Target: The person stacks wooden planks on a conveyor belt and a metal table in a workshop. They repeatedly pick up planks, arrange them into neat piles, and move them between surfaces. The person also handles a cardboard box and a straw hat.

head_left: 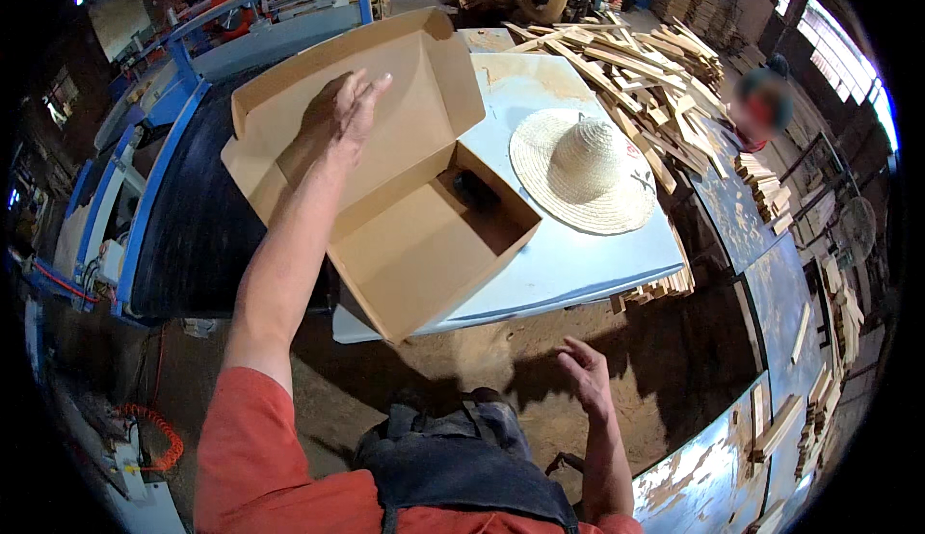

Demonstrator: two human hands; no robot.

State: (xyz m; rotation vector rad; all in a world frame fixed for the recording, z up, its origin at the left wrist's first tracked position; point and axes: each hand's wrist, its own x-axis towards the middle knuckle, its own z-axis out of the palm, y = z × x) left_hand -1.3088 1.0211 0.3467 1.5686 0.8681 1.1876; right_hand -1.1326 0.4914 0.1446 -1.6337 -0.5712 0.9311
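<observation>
A brown cardboard box [414, 274] lies open on a pale blue-white tabletop [520, 81], its lid [279, 100] tipped back on the far side. My left arm reaches across the box. In front of the lid's inner face is my left hand [355, 115], fingers stretched out and holding nothing; whether it touches the cardboard I cannot tell. Inside the box's right corner sits a small dark item [472, 190], too shadowed to name. My right hand [586, 375] hangs in the air short of the table's near edge, loosely bent, fingers apart, with nothing in it.
Right of the box rests a woven straw hat [588, 163]. Wood strips [646, 71] are heaped beyond it. To the left stands a blue-framed machine with a black belt [193, 206]. Another person [759, 108] is at the far right, past a long blue table [776, 293].
</observation>
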